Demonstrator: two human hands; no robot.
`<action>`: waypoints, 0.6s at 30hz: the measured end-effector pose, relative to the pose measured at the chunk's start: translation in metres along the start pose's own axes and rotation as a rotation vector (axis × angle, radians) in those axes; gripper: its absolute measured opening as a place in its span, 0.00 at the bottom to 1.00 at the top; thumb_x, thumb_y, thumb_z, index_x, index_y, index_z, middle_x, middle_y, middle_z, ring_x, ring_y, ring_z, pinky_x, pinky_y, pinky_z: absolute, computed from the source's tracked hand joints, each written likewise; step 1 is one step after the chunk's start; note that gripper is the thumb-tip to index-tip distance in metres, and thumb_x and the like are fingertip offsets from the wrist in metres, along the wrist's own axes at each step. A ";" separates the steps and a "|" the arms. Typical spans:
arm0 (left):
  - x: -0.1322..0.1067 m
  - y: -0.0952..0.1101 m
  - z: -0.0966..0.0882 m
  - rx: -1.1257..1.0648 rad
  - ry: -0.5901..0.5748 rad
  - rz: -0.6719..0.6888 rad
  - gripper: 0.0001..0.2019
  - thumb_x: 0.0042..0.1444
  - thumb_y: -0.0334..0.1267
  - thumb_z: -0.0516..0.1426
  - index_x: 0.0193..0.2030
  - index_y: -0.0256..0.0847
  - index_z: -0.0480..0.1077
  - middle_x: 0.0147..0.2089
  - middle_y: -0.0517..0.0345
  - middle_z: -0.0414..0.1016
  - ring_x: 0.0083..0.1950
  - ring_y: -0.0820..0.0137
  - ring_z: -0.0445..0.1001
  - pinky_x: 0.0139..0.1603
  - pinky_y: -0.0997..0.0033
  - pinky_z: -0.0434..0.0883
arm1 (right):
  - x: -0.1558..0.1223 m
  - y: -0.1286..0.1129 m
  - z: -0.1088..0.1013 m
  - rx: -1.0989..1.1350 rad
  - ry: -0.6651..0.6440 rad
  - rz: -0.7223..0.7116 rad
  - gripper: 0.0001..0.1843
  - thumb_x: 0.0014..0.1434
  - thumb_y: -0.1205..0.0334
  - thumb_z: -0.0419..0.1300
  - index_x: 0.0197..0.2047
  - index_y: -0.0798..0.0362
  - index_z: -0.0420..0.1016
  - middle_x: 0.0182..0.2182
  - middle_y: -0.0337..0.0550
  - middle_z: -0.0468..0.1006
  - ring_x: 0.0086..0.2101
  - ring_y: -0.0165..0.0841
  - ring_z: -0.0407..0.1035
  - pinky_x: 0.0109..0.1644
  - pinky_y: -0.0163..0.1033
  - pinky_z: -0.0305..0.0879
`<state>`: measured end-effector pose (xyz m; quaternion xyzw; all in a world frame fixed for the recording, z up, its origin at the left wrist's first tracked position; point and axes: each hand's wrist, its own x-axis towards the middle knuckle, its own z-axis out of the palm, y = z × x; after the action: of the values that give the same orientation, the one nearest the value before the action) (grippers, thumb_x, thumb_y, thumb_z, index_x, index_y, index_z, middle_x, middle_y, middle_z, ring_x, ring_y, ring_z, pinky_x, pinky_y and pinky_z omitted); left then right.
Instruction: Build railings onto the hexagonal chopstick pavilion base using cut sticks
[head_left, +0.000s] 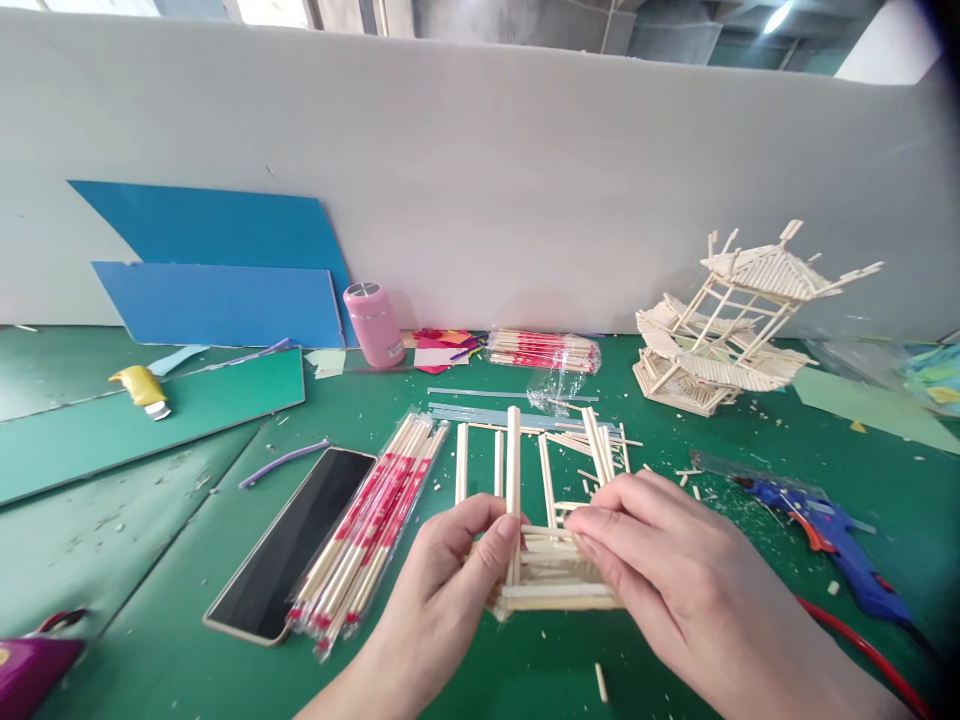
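Note:
Between my two hands is a small chopstick frame [559, 598], with a flat base and several upright posts. My left hand [457, 570] is closed on its front left post, thumb in front. At the right side of the frame, my right hand [660, 560] pinches with thumb and fingers near a short crosswise stick [551, 533]. The fingertips partly hide what they grip there. The far right posts show just behind my right fingers.
A blue glue gun [832, 540] lies at right, below a stick pagoda model [731, 330]. Packed chopsticks [375, 520] overlap a phone [292, 540] at left. Behind stand a pink cup [373, 325] and another chopstick pack [544, 351]. Stick scraps litter the green table [187, 560].

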<state>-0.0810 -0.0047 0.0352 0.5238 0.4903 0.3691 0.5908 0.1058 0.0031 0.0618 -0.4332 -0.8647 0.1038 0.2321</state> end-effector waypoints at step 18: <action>0.005 0.003 0.003 0.006 0.036 0.011 0.16 0.54 0.48 0.54 0.24 0.38 0.61 0.22 0.65 0.57 0.22 0.78 0.54 0.20 0.80 0.53 | 0.001 0.001 0.005 0.019 0.034 0.019 0.14 0.59 0.72 0.48 0.40 0.51 0.74 0.30 0.42 0.70 0.29 0.29 0.65 0.31 0.35 0.64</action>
<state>-0.0764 -0.0005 0.0368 0.5215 0.4993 0.3802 0.5782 0.1032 0.0045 0.0574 -0.4410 -0.8554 0.1068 0.2498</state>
